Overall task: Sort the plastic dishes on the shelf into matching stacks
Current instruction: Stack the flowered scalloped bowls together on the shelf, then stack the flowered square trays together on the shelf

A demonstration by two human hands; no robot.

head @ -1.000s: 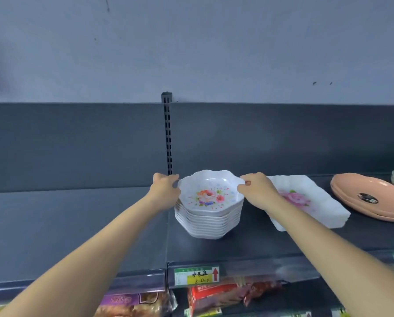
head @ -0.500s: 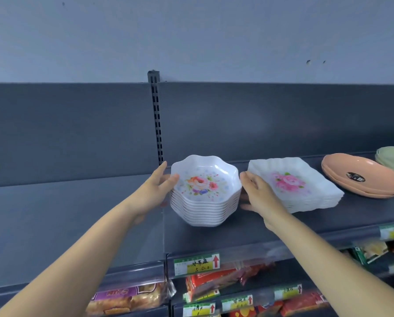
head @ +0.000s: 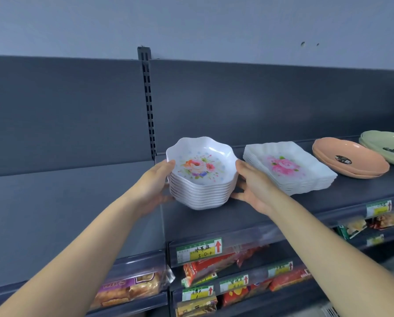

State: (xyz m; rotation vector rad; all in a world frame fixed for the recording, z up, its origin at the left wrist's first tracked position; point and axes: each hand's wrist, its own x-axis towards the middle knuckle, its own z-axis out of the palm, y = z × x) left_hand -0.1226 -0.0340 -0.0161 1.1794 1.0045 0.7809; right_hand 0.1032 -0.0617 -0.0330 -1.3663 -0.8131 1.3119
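Hands around the bowl stack

Snack packets (head: 132, 291) lie on the lower shelves nearest the camera, behind price tags (head: 199, 249). Above them, 2 bare forearms reach to the dark shelf (head: 214, 218). The left hand (head: 156, 189) cups the left side of a stack of flowered scalloped bowls (head: 201, 173), thumb on the top rim, fingers spread low against the stack. The right hand (head: 252, 189) presses the right side, fingers spread, thumb near the rim. Just right of the bowls sits a stack of flowered rectangular trays (head: 289, 168), then orange plates (head: 349, 161), then green plates (head: 388, 147) at the edge. A slotted upright (head: 149, 104) runs up the back panel.
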